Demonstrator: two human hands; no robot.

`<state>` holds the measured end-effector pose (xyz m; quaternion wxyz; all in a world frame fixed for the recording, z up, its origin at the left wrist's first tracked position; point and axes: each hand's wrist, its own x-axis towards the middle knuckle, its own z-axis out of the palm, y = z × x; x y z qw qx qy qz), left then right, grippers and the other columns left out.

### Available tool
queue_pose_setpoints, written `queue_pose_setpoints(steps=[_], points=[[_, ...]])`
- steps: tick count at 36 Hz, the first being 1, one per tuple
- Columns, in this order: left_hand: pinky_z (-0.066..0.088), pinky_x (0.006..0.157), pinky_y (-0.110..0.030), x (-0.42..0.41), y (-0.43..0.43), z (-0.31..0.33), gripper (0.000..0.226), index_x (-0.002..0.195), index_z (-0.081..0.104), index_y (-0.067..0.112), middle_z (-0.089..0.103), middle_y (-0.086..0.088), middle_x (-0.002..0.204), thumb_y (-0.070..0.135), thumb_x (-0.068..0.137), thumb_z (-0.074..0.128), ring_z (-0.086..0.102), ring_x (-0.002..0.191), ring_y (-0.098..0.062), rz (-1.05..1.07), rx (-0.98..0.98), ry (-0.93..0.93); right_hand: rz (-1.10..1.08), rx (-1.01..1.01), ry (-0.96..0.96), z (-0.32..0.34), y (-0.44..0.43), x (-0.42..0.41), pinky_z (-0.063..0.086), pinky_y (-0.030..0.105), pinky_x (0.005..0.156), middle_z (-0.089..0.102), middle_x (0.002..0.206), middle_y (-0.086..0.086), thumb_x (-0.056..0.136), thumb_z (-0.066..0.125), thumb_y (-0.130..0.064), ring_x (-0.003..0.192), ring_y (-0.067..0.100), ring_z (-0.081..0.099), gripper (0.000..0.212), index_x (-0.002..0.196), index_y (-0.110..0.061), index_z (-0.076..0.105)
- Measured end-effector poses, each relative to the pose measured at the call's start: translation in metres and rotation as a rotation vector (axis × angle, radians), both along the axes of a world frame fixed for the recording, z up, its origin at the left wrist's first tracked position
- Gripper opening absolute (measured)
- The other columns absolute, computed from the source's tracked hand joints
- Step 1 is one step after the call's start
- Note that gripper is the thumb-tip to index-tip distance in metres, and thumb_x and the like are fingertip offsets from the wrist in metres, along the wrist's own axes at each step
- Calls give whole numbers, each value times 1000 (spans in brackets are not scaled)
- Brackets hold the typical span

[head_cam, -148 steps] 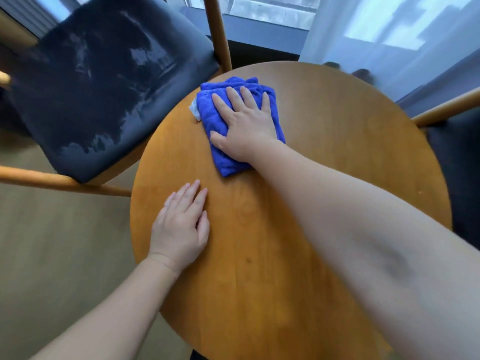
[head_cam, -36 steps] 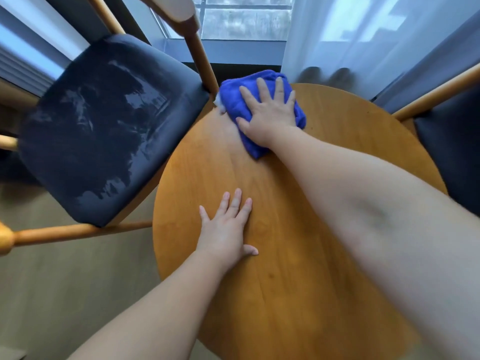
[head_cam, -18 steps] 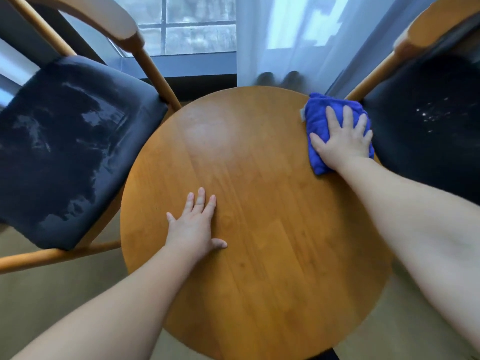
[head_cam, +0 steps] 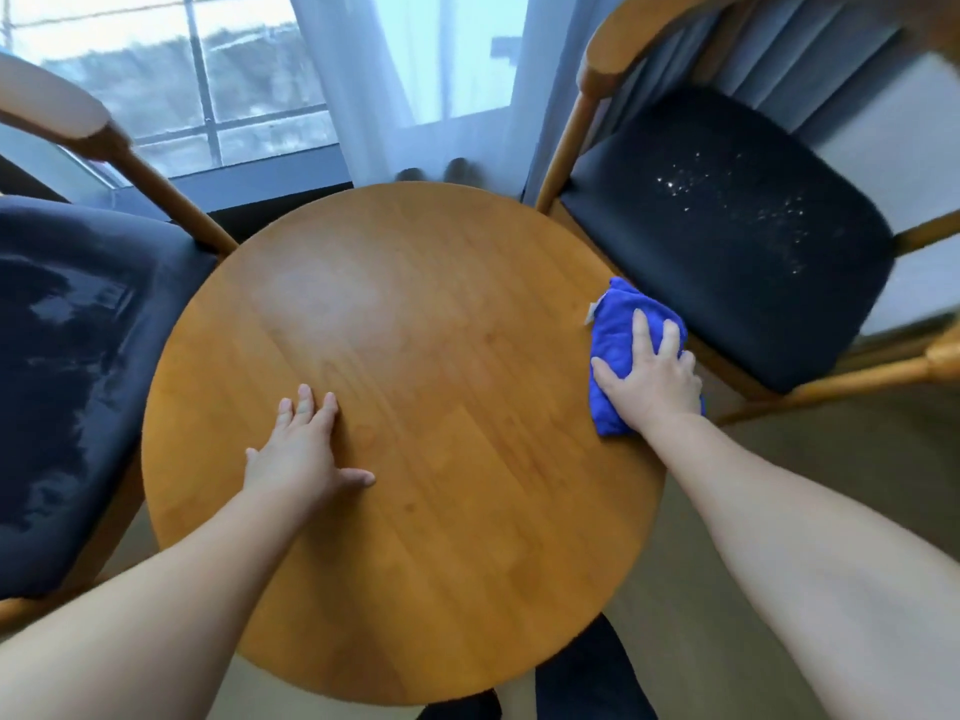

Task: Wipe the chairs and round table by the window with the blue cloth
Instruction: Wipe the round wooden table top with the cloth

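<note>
right hand [head_cam: 649, 379] — fingers straight, is pressing the blue cloth [head_cam: 615, 322] at the counter [head_cam: 441, 563] rim, 3 o'clock | left hand [head_cam: 298, 452] is lying open-palmed near 9 o'clock | left chair [head_cam: 78, 356] at 10 — right chair [head_cam: 727, 241] at 2

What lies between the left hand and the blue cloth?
Head view: only bare round table top between the left hand and the blue cloth, which the right hand presses.

Wood table, fuzzy cloth, dark upholstered chairs
Round table [head_cam: 415, 330] smooth satin wood; blue cloth [head_cam: 618, 330] plush terry; chair seats [head_cam: 727, 236] matt dark fabric (left one patchy sheen).
</note>
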<state>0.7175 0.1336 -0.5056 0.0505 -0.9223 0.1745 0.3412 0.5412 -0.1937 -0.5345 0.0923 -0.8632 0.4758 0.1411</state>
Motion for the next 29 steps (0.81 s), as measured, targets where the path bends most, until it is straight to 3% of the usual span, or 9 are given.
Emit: queue_pose_setpoints(steps=[7,12,15,19,24,29], points=[[35,106,-51,-2,2,-1,120,150,0,31,-12,7,157,64,62,74,-3,145,-18,-26,18,-41,-253,175,-123,8,35,-59,40,42,97,31,144,14,86,48,-63,120,39,47,86,152,-27,6],[38,102,-52,1,1,0,119,150,2,31,-10,7,158,67,60,72,-1,145,-18,-51,35,-68,-366,252,-156,12,45,-80,43,40,88,53,124,14,84,54,-59,114,36,52,78,146,-29,16],[31,105,-57,-2,-1,3,116,150,3,29,-5,3,159,70,63,68,3,145,-21,-100,84,-94,-344,313,-109,18,45,-90,47,38,81,60,115,9,81,55,-58,104,34,57,76,142,-29,20],[22,108,-60,-15,-7,9,97,147,16,22,3,-5,158,67,73,61,8,144,-24,-188,119,-168,-388,483,-153,44,49,-112,50,40,85,61,112,-4,71,57,-59,97,24,60,73,137,-38,33],[20,113,-49,-51,-42,36,77,144,28,19,18,-7,156,55,83,58,17,143,-23,-237,-55,-174,-388,537,-248,82,48,-130,52,40,83,63,106,-14,61,53,-65,93,16,61,71,128,-43,41],[35,107,-40,-112,-84,95,66,142,35,20,34,0,149,45,87,60,37,133,-24,-281,-291,-150,-401,581,-404,128,50,-142,53,41,83,66,96,-16,63,56,-65,88,13,64,57,115,-43,49]])
